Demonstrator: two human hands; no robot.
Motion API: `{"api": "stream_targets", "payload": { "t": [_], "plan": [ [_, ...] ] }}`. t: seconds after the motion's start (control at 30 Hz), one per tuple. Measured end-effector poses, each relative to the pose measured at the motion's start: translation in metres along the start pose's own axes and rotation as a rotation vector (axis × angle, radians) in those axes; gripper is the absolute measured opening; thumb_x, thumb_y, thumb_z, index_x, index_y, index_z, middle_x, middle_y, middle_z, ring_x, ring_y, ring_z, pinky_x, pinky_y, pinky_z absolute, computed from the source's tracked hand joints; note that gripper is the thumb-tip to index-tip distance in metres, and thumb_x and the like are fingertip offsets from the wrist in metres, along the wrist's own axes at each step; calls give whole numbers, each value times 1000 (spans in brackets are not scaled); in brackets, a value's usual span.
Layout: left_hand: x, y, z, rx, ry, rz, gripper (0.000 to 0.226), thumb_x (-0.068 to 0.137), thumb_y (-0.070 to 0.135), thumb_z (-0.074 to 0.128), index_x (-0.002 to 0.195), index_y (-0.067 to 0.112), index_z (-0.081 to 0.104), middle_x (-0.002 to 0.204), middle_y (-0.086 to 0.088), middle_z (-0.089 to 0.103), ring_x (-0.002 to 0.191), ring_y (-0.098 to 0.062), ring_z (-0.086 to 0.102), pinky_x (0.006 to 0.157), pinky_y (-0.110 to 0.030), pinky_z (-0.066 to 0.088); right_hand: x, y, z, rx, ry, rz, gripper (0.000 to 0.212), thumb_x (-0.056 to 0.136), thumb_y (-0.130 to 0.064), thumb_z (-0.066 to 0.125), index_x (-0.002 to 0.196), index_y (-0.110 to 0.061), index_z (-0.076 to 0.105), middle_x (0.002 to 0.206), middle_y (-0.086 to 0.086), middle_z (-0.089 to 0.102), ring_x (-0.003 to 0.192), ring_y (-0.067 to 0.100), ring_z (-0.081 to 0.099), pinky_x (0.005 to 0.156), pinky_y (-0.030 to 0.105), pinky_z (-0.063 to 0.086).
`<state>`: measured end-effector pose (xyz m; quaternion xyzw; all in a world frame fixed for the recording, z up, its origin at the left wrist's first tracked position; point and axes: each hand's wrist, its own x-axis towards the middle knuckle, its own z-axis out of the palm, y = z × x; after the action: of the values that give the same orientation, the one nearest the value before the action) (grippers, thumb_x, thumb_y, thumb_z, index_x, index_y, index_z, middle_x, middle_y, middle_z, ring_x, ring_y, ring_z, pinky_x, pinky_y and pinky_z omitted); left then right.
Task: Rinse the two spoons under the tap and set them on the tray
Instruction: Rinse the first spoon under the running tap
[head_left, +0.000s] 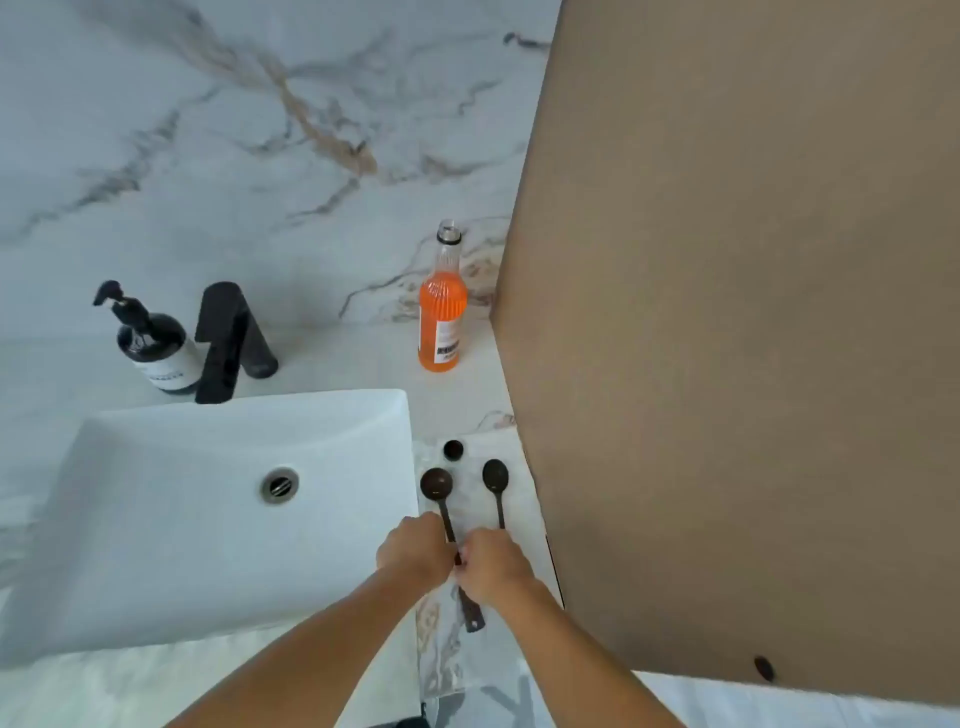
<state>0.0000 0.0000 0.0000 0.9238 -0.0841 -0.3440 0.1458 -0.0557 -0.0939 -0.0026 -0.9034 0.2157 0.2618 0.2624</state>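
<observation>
Both hands meet over the near part of a clear, glassy rectangular tray (470, 441) that lies on the white marble-veined tabletop (363, 358) just right of the sink. The left hand (413, 551) is curled with its fingers closed at the handle of the left dark brown wooden spoon (437, 486), whose round bowl points away from the person and whose handle end sticks out below the hands. The right hand (493, 566) is likewise curled, its fingers closed at the handle of the right dark brown wooden spoon (496, 478); how firmly either hand grips cannot be told. The two spoons lie side by side on the tray, apart from each other, bowls toward the wall. A small round black cap (453, 450) sits on the tray just beyond the left spoon's bowl. The white rectangular basin (156, 519) with a metal drain (280, 484) lies to the left, touching the tray's edge. Behind it stand a matte black tap (228, 343) and a dark pump bottle (156, 348). An open clear bottle of orange liquid (442, 312) stands upright farther back, near a tan panel (753, 312) on the right.
</observation>
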Motion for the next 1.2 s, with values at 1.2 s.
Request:
{"api": "stream_targets", "payload": {
  "t": [1.2],
  "plan": [
    [48,-211,-248,-1079,423,-50,32,99,37,43,104,14,66,88,-4,72,56,-18,59,52,-28,48,29,-179,47,646,-196,-31,21,91,-10,44,74,-10,56,50,6,52,45,23,42,60,34,38]
  ]
}}
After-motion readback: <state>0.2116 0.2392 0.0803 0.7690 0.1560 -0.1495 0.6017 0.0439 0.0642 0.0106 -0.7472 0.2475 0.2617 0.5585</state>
